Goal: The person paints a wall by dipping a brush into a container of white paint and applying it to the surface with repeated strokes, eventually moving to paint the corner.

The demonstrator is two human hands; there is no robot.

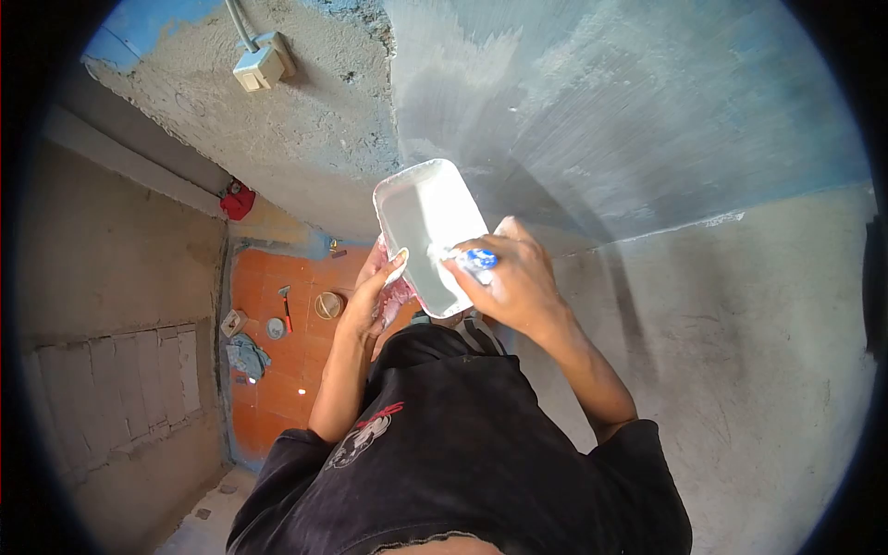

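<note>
A white rectangular tub (431, 199) with rounded corners is tilted in front of my body, bright white inside. My left hand (372, 294) grips its left side, thumb over the rim and fingers beneath, with pinkish-white smears on fingers and tub. Over the right part of the tub, my right hand (514, 277) is closed around a blue-handled tool (480, 259) smeared with white. The tool's working end is hidden by the hand and the tub's bright interior, so I cannot tell its kind. White material also coats some of the right hand.
Ahead stands a wall (592, 102) with grey-white strokes over blue, beside rough plaster carrying a switch box (262, 67). On the orange tiled floor (305, 370) lower left lie a red-handled hammer (287, 310), a round container (328, 304), a small can (275, 327) and a crumpled cloth (246, 356).
</note>
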